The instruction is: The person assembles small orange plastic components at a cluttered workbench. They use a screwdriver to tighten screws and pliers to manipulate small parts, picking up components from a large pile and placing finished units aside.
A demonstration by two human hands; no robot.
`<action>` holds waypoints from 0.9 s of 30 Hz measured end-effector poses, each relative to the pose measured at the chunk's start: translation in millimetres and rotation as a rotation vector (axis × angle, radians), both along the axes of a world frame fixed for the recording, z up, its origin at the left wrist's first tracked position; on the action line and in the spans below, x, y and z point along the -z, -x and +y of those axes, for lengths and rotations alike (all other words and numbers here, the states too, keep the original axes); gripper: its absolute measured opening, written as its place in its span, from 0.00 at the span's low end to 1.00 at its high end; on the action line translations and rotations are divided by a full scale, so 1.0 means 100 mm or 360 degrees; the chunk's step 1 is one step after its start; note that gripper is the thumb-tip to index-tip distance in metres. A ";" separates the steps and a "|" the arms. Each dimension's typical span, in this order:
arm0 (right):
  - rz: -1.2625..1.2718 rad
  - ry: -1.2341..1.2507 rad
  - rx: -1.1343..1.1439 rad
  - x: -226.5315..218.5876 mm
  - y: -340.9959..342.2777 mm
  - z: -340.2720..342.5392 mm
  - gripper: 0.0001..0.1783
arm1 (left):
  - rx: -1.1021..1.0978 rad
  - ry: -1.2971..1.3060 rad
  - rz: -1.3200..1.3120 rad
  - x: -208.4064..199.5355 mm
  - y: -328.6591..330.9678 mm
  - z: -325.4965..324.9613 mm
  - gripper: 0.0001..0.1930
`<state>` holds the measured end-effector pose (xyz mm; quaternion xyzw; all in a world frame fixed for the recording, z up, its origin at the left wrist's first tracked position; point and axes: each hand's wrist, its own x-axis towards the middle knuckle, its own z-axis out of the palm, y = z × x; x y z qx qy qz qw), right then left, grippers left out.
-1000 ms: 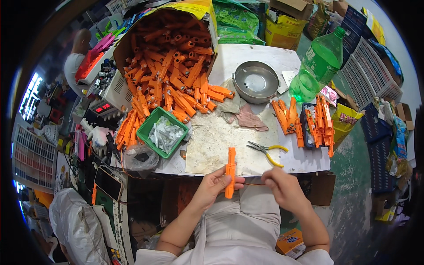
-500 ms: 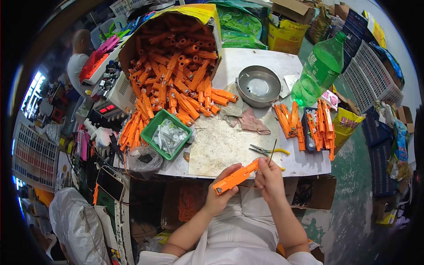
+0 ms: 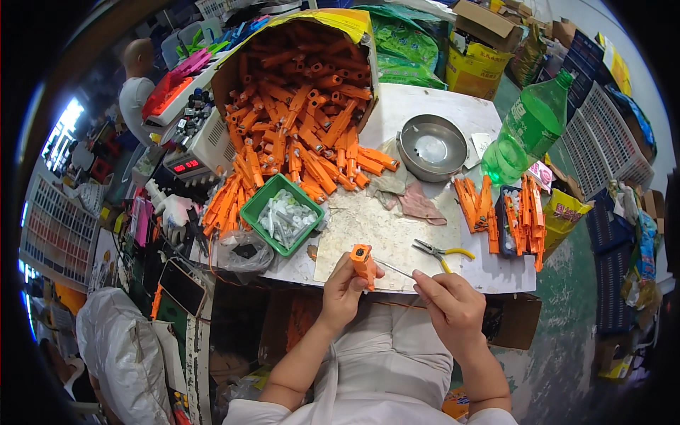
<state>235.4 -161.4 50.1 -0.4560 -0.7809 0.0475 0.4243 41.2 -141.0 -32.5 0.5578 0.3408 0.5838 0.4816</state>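
Observation:
My left hand (image 3: 341, 296) is closed round an orange plastic part (image 3: 363, 266), held upright above the table's front edge with its dark-holed end up. In my right hand (image 3: 453, 303) the fingers pinch a thin metal rod (image 3: 398, 269). It points left, its far end close to the orange part; whether they touch I cannot tell. Just beyond lie pliers (image 3: 445, 252) with yellow handles. A green tray (image 3: 248, 213) of translucent small pieces stands to the left. Behind it, loose orange parts (image 3: 301, 149) spill from a tipped box (image 3: 374, 67).
A metal bowl (image 3: 462, 159), a pinkish cloth (image 3: 421, 204) and a green bottle (image 3: 530, 124) stand or lie farther back. On the right, several orange parts lean in and beside a dark bin (image 3: 506, 244). A clear plastic bag (image 3: 244, 249) sits by the tray.
The orange part has turned from lying slanted to upright in my left hand. My right hand has come off it and lowered, and the rod has swung from upright to pointing left.

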 end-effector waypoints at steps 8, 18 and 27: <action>-0.0130 -0.0097 0.0070 -0.05 -0.07 -0.04 0.20 | 0.0060 -0.0120 0.0293 -0.11 0.08 0.01 0.24; -0.0101 0.0050 0.0066 0.01 -0.12 -0.11 0.24 | 0.0096 -0.0359 0.0766 -0.28 0.23 0.07 0.20; 0.0010 -0.0010 0.0219 0.32 -0.05 -0.15 0.25 | 0.0189 -0.0368 0.1051 -0.40 0.26 0.13 0.30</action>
